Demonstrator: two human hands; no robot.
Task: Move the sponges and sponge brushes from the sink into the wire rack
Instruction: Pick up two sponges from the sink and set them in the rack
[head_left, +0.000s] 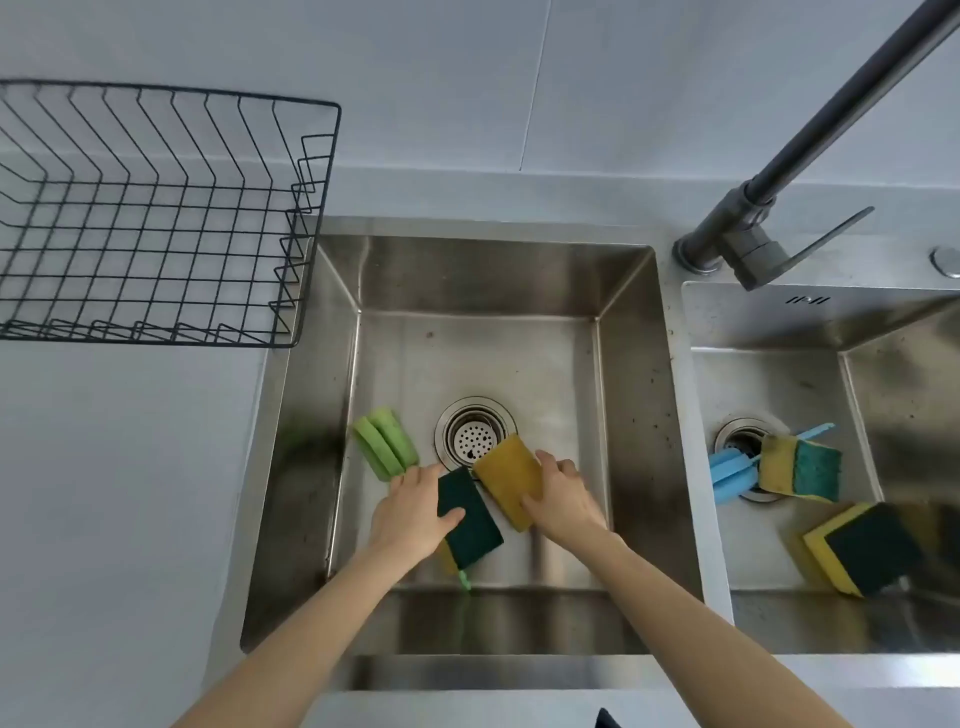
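Both hands are down in the left sink basin (478, 280). My left hand (413, 512) grips a dark green scouring sponge (470, 519), its thumb across the top. My right hand (563, 499) holds a yellow sponge (506, 475) lying by the drain. A green sponge brush (387, 441) rests at the basin's left wall; its handle tip (465, 579) shows below the dark sponge. In the right basin (810, 322) lie a blue sponge brush (732, 475), a yellow-and-teal sponge (800, 470) and a yellow-and-dark-green sponge (862, 551). The black wire rack (156, 218) stands on the counter at the far left, with nothing in it.
A dark faucet (769, 187) rises between the basins and slants up to the right, its lever pointing right. The left drain strainer (472, 434) is partly covered by the yellow sponge. Grey counter (119, 467) spreads below the rack.
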